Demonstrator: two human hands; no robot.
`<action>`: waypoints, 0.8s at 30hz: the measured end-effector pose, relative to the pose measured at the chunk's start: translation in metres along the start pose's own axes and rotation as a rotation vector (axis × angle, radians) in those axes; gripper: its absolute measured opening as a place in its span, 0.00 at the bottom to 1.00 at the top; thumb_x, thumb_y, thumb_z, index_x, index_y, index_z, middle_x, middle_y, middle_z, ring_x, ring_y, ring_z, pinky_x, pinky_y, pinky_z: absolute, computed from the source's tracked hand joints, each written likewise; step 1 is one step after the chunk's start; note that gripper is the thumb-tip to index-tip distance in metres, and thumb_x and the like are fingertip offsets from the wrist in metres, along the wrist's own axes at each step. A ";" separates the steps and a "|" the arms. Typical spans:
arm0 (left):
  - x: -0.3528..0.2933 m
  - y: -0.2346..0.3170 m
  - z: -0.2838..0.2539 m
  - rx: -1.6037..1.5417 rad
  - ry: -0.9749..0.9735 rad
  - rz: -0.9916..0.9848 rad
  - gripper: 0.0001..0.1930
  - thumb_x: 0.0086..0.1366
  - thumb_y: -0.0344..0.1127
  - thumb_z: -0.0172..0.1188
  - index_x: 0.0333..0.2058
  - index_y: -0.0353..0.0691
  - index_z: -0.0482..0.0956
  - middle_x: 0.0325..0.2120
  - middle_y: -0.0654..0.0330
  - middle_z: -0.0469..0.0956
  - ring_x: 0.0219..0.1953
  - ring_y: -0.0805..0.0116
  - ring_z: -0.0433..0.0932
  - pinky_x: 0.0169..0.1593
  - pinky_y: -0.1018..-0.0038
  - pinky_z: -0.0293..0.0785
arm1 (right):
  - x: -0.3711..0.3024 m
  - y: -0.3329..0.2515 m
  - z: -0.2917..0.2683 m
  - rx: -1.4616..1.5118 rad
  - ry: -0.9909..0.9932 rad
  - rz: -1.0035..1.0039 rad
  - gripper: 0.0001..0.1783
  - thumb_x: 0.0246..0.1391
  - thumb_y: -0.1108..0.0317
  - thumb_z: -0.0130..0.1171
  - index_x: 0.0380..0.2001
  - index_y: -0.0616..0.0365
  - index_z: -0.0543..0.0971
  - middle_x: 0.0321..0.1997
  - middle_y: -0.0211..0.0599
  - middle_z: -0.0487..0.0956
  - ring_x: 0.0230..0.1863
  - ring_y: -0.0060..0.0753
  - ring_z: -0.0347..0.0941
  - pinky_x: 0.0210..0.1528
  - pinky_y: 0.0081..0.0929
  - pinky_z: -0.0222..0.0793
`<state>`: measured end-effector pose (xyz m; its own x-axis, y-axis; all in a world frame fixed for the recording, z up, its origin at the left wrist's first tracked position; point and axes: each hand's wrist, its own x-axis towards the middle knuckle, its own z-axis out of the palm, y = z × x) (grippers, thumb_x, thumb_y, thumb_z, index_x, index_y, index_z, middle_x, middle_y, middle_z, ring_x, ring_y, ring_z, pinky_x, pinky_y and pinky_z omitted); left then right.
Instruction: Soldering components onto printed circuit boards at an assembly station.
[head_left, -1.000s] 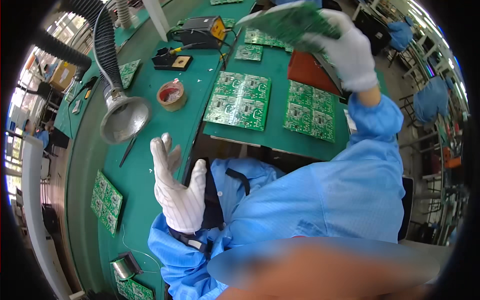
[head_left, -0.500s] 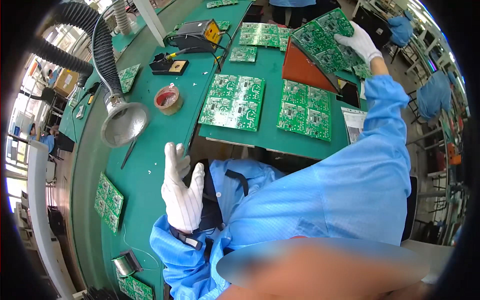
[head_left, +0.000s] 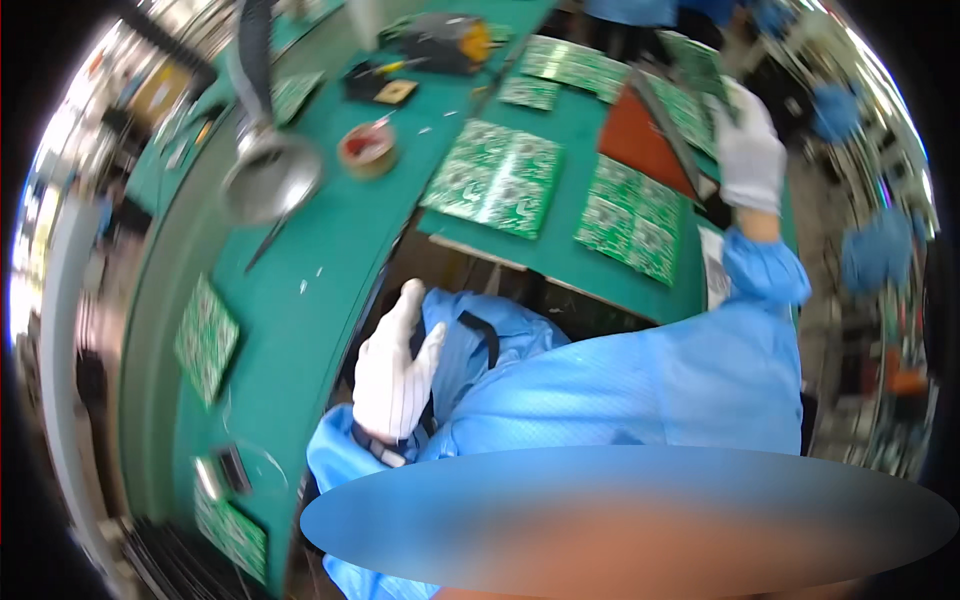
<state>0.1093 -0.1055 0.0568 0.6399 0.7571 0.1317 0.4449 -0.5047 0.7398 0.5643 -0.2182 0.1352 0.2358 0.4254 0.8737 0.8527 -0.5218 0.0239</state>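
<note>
- From where I stand, the right hand point(head_left: 752, 155) is out at the far right of the desk point(head_left: 570, 195), beyond the near edge's panels.
- Its grip is clamped on one end of a green circuit board point(head_left: 697, 68), thumb and fingers pinching it; blur hides exactly where each finger sits.
- The held board lies up and to the left of that grip, its longer visible line running slantwise from the fingers toward the far edge. It's tilted, so I see it foreshortened.
- Below the held board, another green board point(head_left: 680, 112) lies between the red-brown stand point(head_left: 640, 140) and the glove. Whether the two boards touch, I can't tell.
- The stand is just left of the right hand, rising between it and the rest of the desk.
- Toward the near edge, two larger panels sit side by side: the left panel point(head_left: 495, 180) and the right panel point(head_left: 630, 218). The right one is nearer the stand.
- The left hand point(head_left: 393, 375) is well apart from the held board, off the near left corner, over the lap. Its grip is empty, thumb spread from fingers; the right hand is plainly nearer.
</note>
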 end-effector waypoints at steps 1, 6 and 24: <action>-0.005 -0.005 -0.001 -0.032 -0.016 -0.066 0.29 0.69 0.38 0.62 0.66 0.41 0.68 0.54 0.46 0.79 0.54 0.48 0.81 0.57 0.60 0.77 | 0.010 -0.009 -0.010 0.102 -0.012 -0.024 0.16 0.62 0.62 0.63 0.53 0.49 0.80 0.50 0.41 0.83 0.47 0.51 0.82 0.45 0.39 0.80; -0.032 -0.026 -0.012 0.100 0.013 -0.216 0.21 0.70 0.40 0.58 0.59 0.40 0.76 0.46 0.44 0.83 0.46 0.46 0.84 0.51 0.58 0.79 | 0.046 -0.109 -0.018 0.420 -0.130 -0.158 0.22 0.58 0.71 0.69 0.56 0.57 0.80 0.54 0.40 0.84 0.52 0.33 0.82 0.55 0.29 0.75; -0.092 -0.183 -0.152 0.537 0.740 -0.923 0.18 0.69 0.50 0.61 0.50 0.48 0.83 0.51 0.55 0.80 0.47 0.49 0.83 0.51 0.58 0.79 | 0.016 -0.551 0.077 0.934 -0.772 -1.400 0.44 0.52 0.41 0.69 0.66 0.52 0.70 0.51 0.54 0.82 0.49 0.54 0.80 0.50 0.47 0.77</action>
<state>-0.1266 -0.0196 0.0099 -0.4542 0.8732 0.1767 0.8374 0.3508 0.4193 0.1342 0.1329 0.0987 -0.8777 0.4755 0.0598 0.4744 0.8797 -0.0321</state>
